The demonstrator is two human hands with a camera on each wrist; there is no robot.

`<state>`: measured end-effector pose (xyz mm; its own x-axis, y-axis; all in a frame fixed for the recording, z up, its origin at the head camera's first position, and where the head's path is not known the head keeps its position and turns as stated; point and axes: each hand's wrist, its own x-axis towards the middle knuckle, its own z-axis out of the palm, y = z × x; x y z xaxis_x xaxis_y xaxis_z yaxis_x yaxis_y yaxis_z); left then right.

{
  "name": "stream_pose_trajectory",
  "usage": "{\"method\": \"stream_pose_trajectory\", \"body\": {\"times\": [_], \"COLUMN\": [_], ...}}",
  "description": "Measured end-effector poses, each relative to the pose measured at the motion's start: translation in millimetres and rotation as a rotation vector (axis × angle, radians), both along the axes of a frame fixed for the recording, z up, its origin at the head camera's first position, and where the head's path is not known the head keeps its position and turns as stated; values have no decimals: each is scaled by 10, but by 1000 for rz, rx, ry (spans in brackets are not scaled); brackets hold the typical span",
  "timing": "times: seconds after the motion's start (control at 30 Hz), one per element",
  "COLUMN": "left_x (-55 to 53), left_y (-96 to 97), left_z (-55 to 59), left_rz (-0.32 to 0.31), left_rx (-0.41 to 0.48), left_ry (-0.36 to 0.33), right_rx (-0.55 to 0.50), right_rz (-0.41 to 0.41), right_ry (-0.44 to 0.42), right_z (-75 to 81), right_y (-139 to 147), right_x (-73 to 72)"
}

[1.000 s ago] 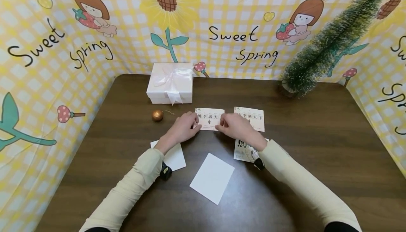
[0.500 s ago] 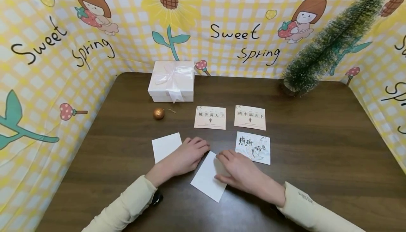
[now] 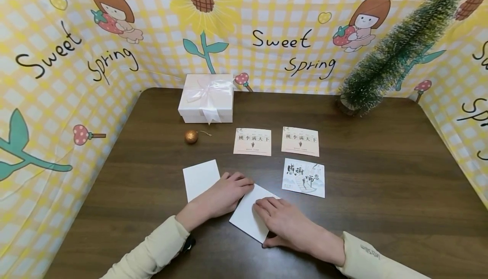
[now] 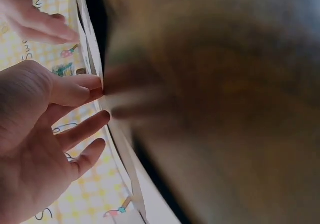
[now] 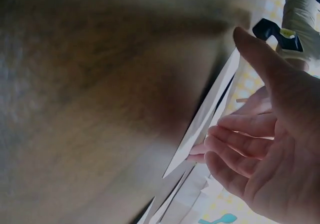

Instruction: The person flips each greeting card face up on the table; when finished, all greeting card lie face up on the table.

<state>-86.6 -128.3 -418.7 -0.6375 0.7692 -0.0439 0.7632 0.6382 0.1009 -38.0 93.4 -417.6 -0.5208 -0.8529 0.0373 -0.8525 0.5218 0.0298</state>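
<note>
In the head view a blank white card [image 3: 247, 216] lies askew at the front middle of the table. My left hand [image 3: 225, 192] touches its upper corner, with relaxed fingers in the left wrist view. Over the card's right side is my right hand [image 3: 286, 224], its fingers above the surface and its thumb apart at the lower corner. The right wrist view shows that hand's fingers [image 5: 235, 144] loosely bent beside the card [image 5: 205, 114], not closed round it. Another blank white card [image 3: 200, 177] lies left, partly hidden by my left hand.
Two printed cream cards [image 3: 252, 142] lie side by side behind, above a grey-white printed card [image 3: 303, 178]. At the back stand a white ribboned gift box [image 3: 206, 99] and a small bristly tree [image 3: 396, 54]. A gold ball ornament [image 3: 191, 136] sits in front of the box.
Both hands have left the cream card at the back and come forward to the askew blank card. Since half a second ago, the right hand has moved lower, its thumb now at the card's lower corner.
</note>
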Motion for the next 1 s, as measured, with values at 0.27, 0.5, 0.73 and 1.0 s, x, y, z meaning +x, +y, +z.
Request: {"method": "stream_pose_trajectory", "body": {"times": [0.27,0.5,0.73,1.0], "left_x": [1,-24,-116,-146], "left_y": [9,-38,-166,-277], "left_z": [34,16,89,255], "left_rz": [-20,-16,-5,33], "left_rx": [-23,45,271,457], "left_ry": [15,-41,-255,-532], "right_rx": [-48,-218,-379,-535], "right_rz": [119,252,283,200], "right_ry": [64,134,292,332], "right_z": [6,70,143,215], "right_y": [13,54,93,149], "right_x": [-15,-75,-210,-432]}}
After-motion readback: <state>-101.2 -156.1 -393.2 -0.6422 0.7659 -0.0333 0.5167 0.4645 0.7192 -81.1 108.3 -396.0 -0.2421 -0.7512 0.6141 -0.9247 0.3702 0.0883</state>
